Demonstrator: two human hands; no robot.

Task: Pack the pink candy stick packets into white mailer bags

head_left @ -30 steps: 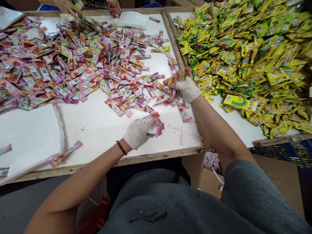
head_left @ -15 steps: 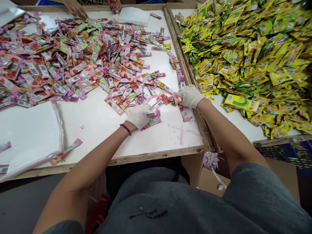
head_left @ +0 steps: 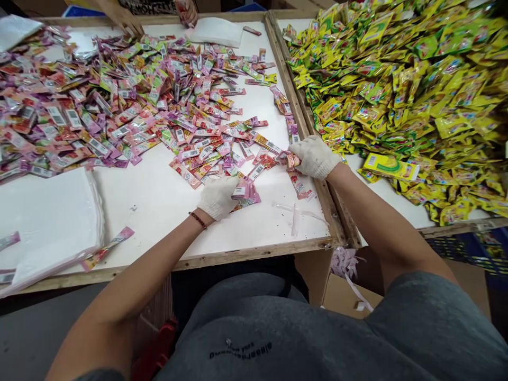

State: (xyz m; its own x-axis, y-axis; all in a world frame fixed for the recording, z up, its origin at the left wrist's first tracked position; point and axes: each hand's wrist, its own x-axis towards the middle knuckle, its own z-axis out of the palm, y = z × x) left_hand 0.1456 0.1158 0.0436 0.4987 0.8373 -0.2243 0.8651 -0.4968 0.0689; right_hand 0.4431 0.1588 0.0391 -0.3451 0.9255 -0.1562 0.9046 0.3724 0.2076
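White knit gloves cover both hands. My left hand [head_left: 218, 198] is closed round a few pink and purple stick packets [head_left: 243, 189], whose ends poke out to the right. By the wooden divider, my right hand [head_left: 317, 157] grips a red-and-pink stick packet [head_left: 292, 160] at its fingertips. Just below that hand, another pink packet [head_left: 301, 185] lies against the divider. A large heap of mixed stick packets [head_left: 130, 114] spreads over the white tabletop, its near edge reaching up to my left hand. The glove hides most of what my left fingers hold.
A stack of clear plastic bags [head_left: 51, 211] lies at the left front. Right of the wooden divider [head_left: 291, 74] is a heap of yellow-green packets [head_left: 397, 100]. Clear plastic scraps [head_left: 296, 219] lie near the front edge. Another person's hand [head_left: 127, 21] touches the heap's far side.
My left hand has shifted slightly left with its packets, and they now tilt upward more. My right hand has moved a little to the right, still gripping its packet.
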